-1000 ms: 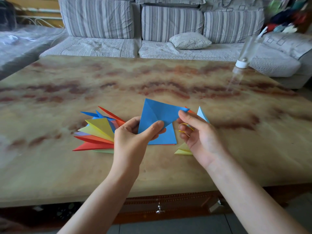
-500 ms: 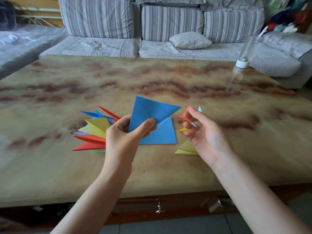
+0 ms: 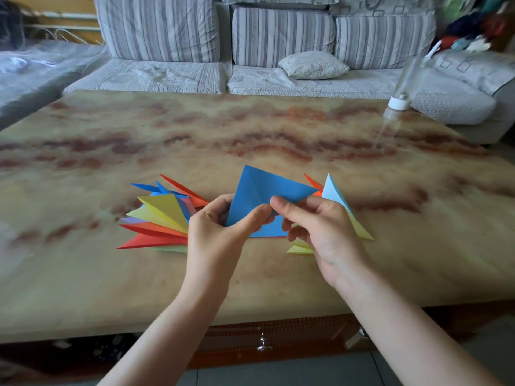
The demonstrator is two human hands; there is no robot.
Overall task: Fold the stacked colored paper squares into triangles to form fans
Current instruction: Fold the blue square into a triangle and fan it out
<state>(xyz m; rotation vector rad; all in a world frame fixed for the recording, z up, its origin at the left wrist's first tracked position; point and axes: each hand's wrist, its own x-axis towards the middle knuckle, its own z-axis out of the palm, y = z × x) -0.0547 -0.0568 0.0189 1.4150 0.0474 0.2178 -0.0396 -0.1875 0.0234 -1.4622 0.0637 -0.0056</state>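
I saw left fan (image 3: 158, 218) and right fan (image 3: 334, 193) on worktop (image 3: 250, 129), paper stack (image 3: 269, 231) between them, bottle (image 3: 401, 87) far right, sofa (image 3: 172, 76) behind.

A wide table (image 3: 250, 129) with a glossy beige top veined in reddish brown stands on a dark wooden base with a small metal handle (image 3: 263, 345), over grey floor tiles (image 3: 278, 371). Behind it runs a grey striped sofa (image 3: 158, 26) bearing a pale pillow (image 3: 313, 64) and, far right, a blurred heap of coloured cloth (image 3: 471, 26). Soft daylight reflects off the tabletop, where a clear bottle (image 3: 401, 103) stands at the far right corner
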